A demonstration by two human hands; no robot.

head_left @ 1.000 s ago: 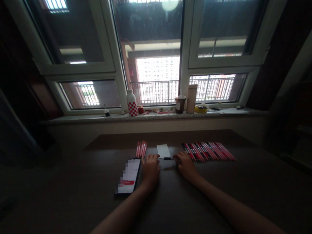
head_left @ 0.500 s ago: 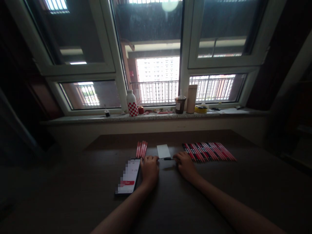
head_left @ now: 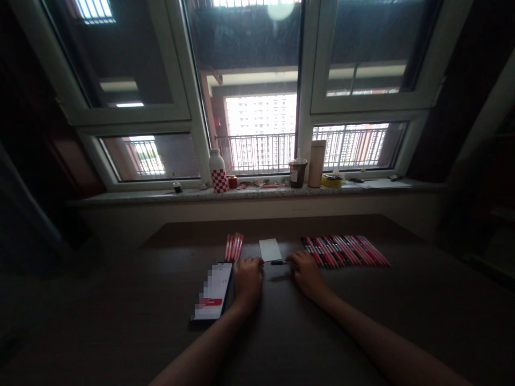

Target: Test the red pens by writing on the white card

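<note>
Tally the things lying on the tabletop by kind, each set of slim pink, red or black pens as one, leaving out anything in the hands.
Sets of slim pens: 2 (pink bunch; red, pink and black row)
Dark-edged rectangular phone: 1
White rectangular sheet or pad: 1
Total: 4

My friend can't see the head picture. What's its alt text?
A right hand holds one end of a slim pen over a table, the left hand at its other end. Beyond lies a white card, with a phone and pink pens to its left, a row of pens to its right.
</note>
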